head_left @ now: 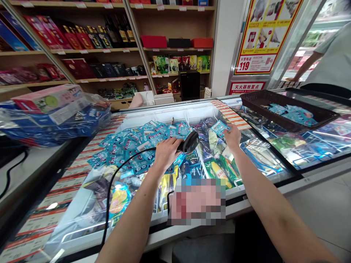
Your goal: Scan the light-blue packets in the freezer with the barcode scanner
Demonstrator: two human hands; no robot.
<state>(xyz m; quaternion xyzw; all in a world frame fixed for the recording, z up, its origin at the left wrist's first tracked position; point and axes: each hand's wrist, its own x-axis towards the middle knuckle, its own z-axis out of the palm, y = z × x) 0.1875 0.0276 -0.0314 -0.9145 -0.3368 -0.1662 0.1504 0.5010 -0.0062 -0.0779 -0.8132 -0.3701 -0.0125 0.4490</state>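
My left hand [166,153] is wrapped round the handle of a black barcode scanner [191,142], whose head points to the right. A black cable runs from it down past my left forearm. In my right hand [232,137] is a small blue packet [219,128], pinched by its right edge and held up over the freezer. The scanner and this packet are apart. To the left of the scanner, a heap of similar blue packets [128,144] lies on the glass top of the chest freezer [79,204]. Wrapped frozen goods [216,142] show beneath.
A brown tray [326,118] with more blue packets stands at the right. Plastic-wrapped boxes [55,109] sit at the left. Stocked shelves [109,51] line the back. A person [329,58] stands at the far right. A pixelated patch covers part of the front edge.
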